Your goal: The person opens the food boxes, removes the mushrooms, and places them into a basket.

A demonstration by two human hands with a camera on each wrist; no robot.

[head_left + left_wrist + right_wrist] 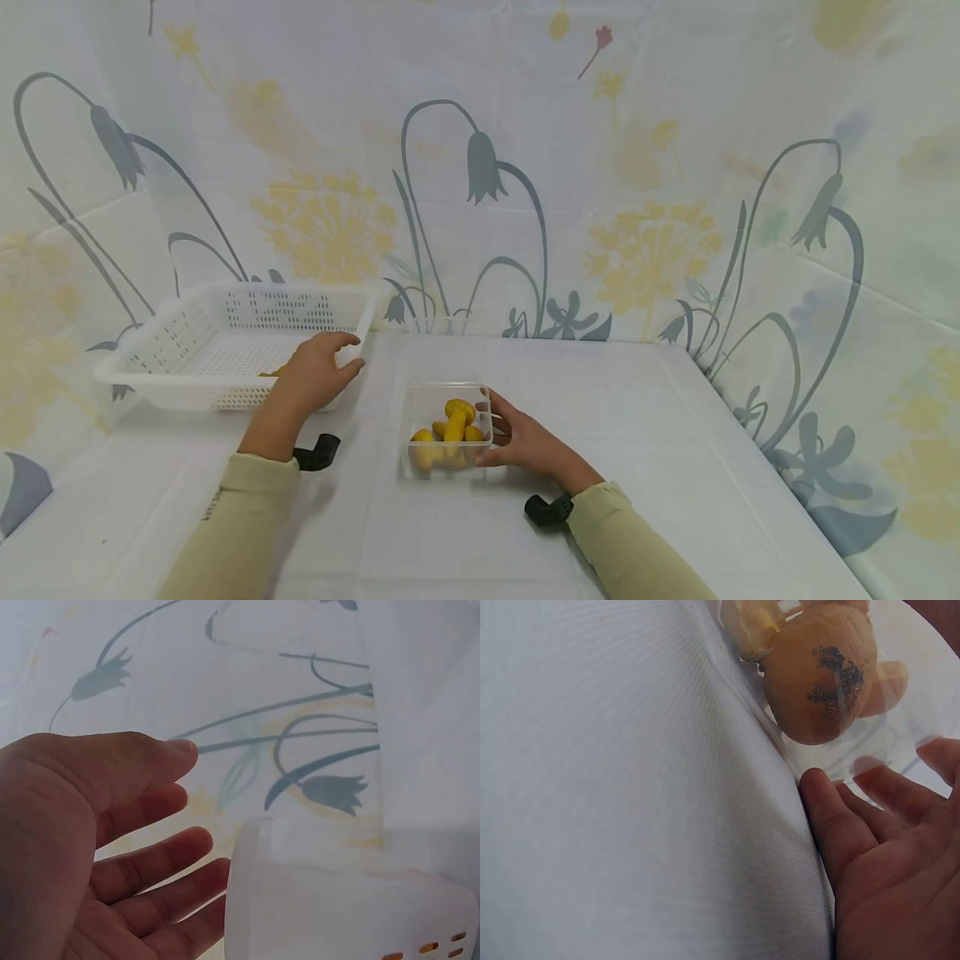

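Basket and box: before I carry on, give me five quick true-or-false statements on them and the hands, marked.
1. The right hand is at the right side of the box. True.
2. The box is opaque. False: it is clear, and yellow pieces show through it.
3. The basket stands to the right of the box. False: it stands to the left.
4. The left hand has nothing between its thumb and fingers. True.
5. Nothing lies in the basket. False: something yellow shows inside it.
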